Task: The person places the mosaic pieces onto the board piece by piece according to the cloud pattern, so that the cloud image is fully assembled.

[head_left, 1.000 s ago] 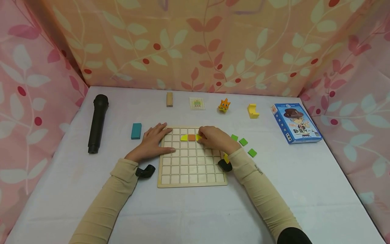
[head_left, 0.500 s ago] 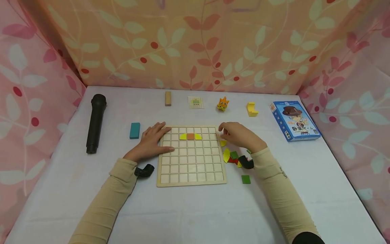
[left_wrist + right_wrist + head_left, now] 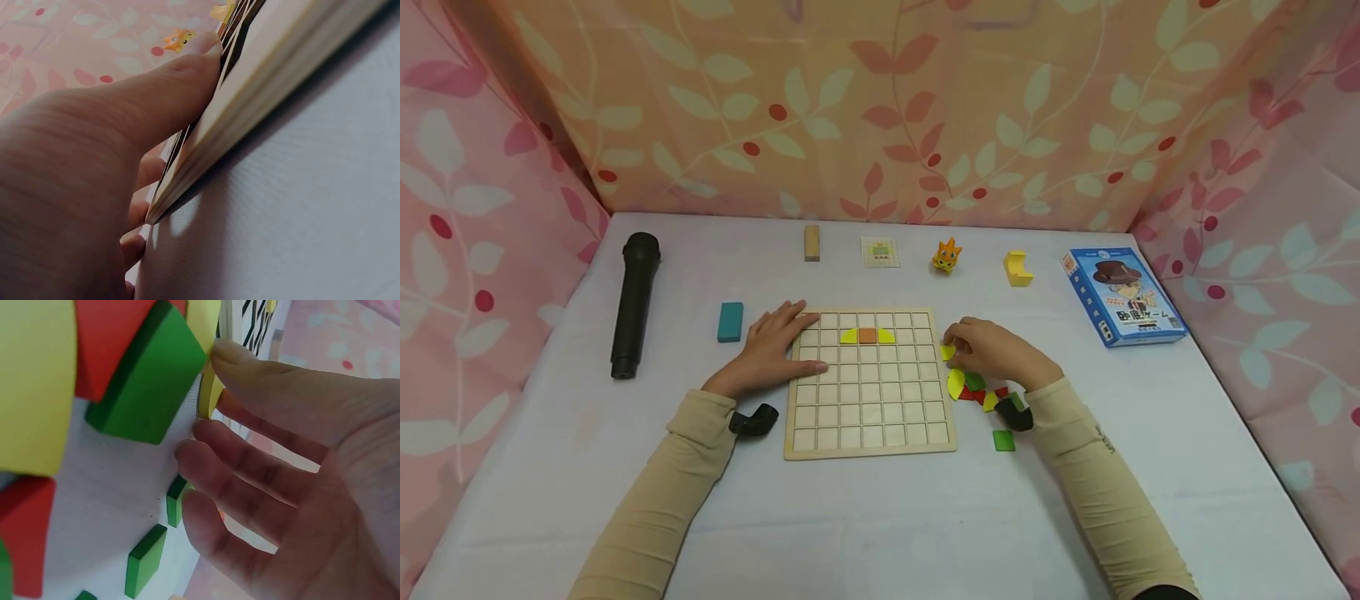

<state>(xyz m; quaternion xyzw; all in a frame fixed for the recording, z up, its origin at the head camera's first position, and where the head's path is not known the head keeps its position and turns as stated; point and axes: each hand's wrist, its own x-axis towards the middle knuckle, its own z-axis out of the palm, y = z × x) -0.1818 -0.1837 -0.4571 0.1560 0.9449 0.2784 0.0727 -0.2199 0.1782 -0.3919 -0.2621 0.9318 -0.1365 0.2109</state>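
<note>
The small yellow piece (image 3: 947, 352) lies just off the right edge of the wooden grid board (image 3: 870, 421), pinched by your right hand (image 3: 1000, 354) above the loose coloured pieces (image 3: 977, 390). Your left hand (image 3: 771, 350) rests flat, fingers straight, on the board's left edge.

A second ago the right hand (image 3: 1000, 354) was on the wooden grid board (image 3: 871, 385), by the small orange square tile (image 3: 868, 336) with its yellow curved tiles. It has moved off the board toward 3 o'clock. Now its fingers pinch a little yellow tile (image 3: 947, 352) just beside the board's edge, above the pile of green, red and yellow tiles (image 3: 981, 392).
</note>
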